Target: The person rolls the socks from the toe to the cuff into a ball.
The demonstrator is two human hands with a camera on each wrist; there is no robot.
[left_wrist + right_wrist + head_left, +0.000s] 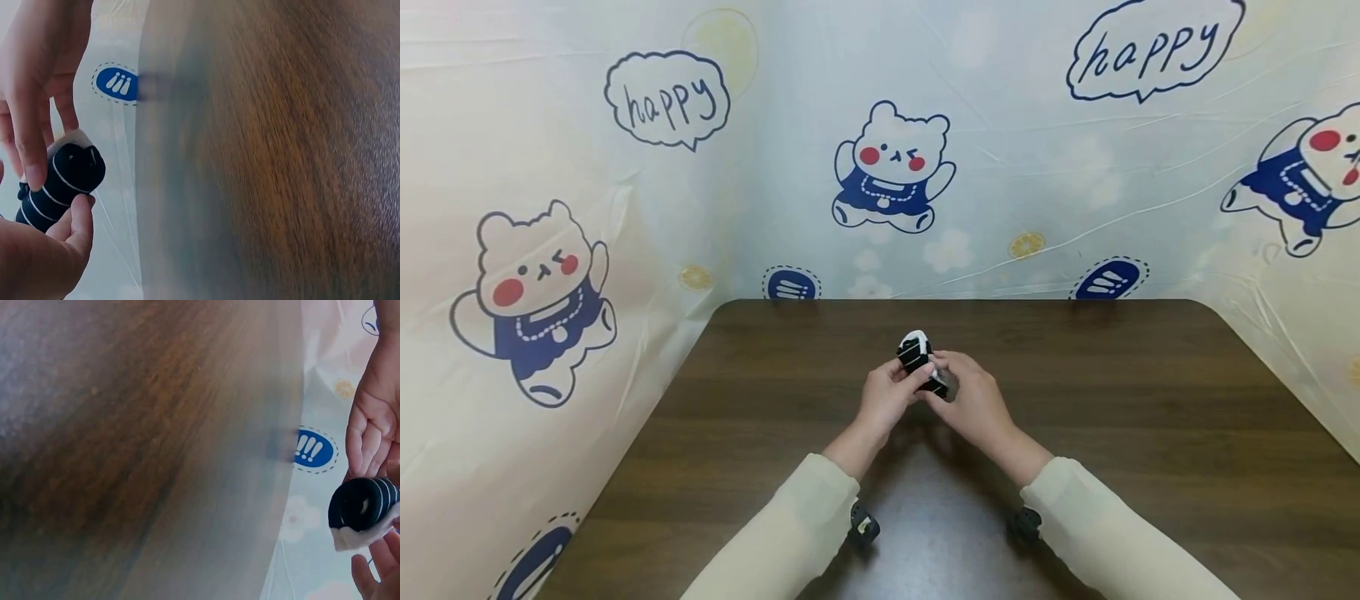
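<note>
A small black roll (914, 353) with thin white stripes and a white strip along one side is held up between both hands over the table. It looks like soft fabric, perhaps a rolled sock; its exact kind cannot be told. My left hand (882, 402) grips it from the left, thumb on the near side. From the right, my right hand (976, 403) holds the lower end between thumb and fingers. In the left wrist view, a right-hand finger lies along the striped roll (65, 178). One rounded dark end of the roll (357, 506) faces the right wrist camera.
The brown wood-grain table (715, 467) spreads beneath both hands. A pale backdrop (1000, 167) printed with cartoon bears and "happy" bubbles stands behind and beside it. Dark wrist devices (864, 525) sit at the cuffs of the cream sleeves (782, 533).
</note>
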